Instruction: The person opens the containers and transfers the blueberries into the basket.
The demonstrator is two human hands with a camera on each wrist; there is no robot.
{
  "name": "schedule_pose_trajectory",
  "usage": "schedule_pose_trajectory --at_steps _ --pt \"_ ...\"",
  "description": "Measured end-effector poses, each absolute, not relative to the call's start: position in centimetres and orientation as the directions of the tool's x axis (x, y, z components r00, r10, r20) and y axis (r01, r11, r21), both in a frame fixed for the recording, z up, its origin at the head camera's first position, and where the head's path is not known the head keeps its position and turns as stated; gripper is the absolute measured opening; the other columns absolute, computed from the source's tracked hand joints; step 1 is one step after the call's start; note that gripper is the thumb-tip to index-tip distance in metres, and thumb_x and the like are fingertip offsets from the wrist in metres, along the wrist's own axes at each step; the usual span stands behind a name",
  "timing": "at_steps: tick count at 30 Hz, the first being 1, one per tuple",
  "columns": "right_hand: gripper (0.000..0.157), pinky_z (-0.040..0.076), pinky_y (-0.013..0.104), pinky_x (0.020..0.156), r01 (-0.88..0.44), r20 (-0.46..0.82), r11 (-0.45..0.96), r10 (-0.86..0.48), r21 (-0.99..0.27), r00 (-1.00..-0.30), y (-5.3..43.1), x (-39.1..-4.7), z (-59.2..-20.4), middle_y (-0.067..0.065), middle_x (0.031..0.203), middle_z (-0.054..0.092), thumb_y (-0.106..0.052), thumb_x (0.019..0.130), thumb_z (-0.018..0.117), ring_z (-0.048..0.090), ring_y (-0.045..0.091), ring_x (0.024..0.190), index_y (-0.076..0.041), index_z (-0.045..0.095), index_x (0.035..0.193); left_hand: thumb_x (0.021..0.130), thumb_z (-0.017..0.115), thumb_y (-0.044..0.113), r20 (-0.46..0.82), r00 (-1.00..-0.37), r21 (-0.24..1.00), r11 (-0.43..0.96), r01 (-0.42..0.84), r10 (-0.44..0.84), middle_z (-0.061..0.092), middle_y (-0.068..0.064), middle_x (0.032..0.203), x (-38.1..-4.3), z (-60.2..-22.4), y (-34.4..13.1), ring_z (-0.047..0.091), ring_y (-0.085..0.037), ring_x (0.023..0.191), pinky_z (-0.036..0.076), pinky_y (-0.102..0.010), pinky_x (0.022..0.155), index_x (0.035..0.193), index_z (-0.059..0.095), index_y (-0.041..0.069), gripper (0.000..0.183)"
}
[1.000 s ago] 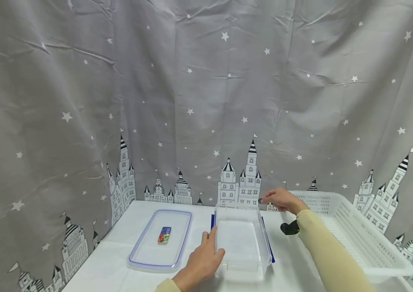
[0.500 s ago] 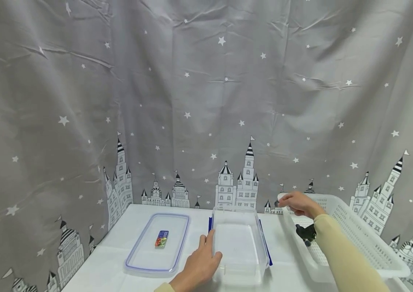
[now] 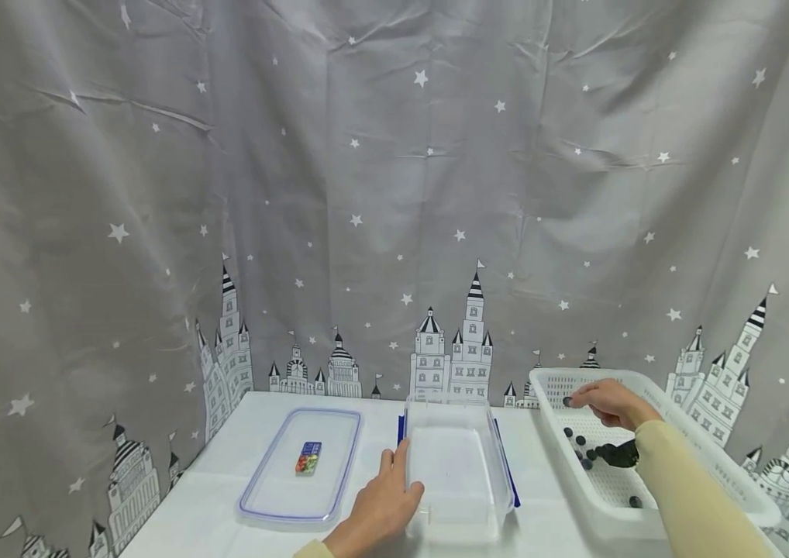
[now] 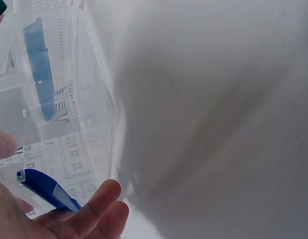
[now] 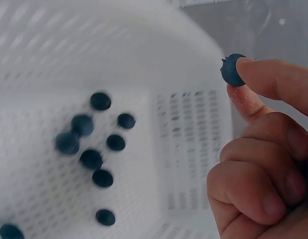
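My right hand point(image 3: 611, 404) pinches a blueberry point(image 5: 232, 69) between thumb and forefinger, its other fingers curled in. It is over the far left part of a white perforated basket point(image 3: 556, 443), inside which several blueberries point(image 5: 91, 159) lie scattered on the bottom. My left hand point(image 3: 384, 496) rests against the left side of a clear plastic food container point(image 3: 463, 515), fingers loosely extended near a blue latch point(image 4: 47, 190). No contents show inside the container.
A clear lid with a blue-edged seal point(image 3: 272, 496) and a small colourful label lies on the white table point(image 3: 206, 504), left of the container. Behind stands a grey curtain point(image 3: 366, 194) printed with stars and castles.
My right hand has moved right, from the container's far right corner to over the basket, still pinching the small dark berry. My left hand has stayed at the container's side.
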State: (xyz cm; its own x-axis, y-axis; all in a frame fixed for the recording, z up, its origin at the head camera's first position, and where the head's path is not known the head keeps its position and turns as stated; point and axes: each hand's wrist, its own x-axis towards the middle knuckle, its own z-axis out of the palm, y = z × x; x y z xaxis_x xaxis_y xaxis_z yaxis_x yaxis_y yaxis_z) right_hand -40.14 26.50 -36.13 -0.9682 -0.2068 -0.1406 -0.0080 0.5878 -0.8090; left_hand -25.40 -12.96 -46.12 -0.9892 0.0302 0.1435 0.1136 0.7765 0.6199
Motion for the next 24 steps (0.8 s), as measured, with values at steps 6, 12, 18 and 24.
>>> schedule_pose_trajectory --at_steps 6,12,18,24 --pt "0.038 0.031 0.021 0.046 0.036 -0.164 0.635 -0.144 -0.772 -0.976 28.3 -39.5 -37.8 -0.01 0.049 0.034 -0.011 0.087 0.069 0.028 0.004 0.044 0.011 0.067 0.117 0.089 0.056 0.03 0.138 -0.989 0.612 0.781 0.123 0.047 0.046 -0.017 0.128 -25.3 -46.2 -13.0 0.052 -0.023 0.067 0.042 -0.042 0.055 0.157 0.028 0.005 0.077" --pt "0.036 0.03 0.02 0.046 0.077 -0.194 0.681 -0.096 -0.728 -0.976 29.0 -38.8 -38.5 -0.009 0.05 0.032 -0.01 0.085 0.069 0.028 0.005 0.045 0.013 0.067 0.113 0.089 0.059 0.035 0.166 -0.984 0.564 0.812 0.153 0.071 0.048 -0.018 0.129 -25.3 -45.9 -13.3 0.056 -0.025 0.067 0.044 -0.045 0.056 0.154 0.033 0.003 0.077" --pt "0.034 0.031 0.02 0.047 0.065 -0.184 0.702 -0.095 -0.71 -0.978 28.8 -38.7 -38.6 -0.009 0.052 0.031 -0.011 0.084 0.069 0.029 0.005 0.046 0.011 0.069 0.11 0.089 0.06 0.038 0.192 -0.979 0.52 0.838 0.166 0.075 0.054 -0.017 0.125 -25.5 -45.0 -14.0 0.064 -0.032 0.079 0.05 -0.05 0.065 0.149 0.041 0.003 0.073" --pt "0.031 0.035 0.021 0.048 0.036 -0.166 0.699 -0.12 -0.714 -0.979 27.7 -38.7 -38.3 -0.006 0.057 0.037 -0.012 0.086 0.068 0.032 0.007 0.048 0.008 0.069 0.11 0.09 0.063 0.039 0.169 -0.983 0.492 0.858 0.146 0.071 0.057 -0.015 0.121 -26.0 -44.0 -15.1 0.062 -0.028 0.093 0.052 -0.052 0.078 0.145 0.051 0.006 0.065"
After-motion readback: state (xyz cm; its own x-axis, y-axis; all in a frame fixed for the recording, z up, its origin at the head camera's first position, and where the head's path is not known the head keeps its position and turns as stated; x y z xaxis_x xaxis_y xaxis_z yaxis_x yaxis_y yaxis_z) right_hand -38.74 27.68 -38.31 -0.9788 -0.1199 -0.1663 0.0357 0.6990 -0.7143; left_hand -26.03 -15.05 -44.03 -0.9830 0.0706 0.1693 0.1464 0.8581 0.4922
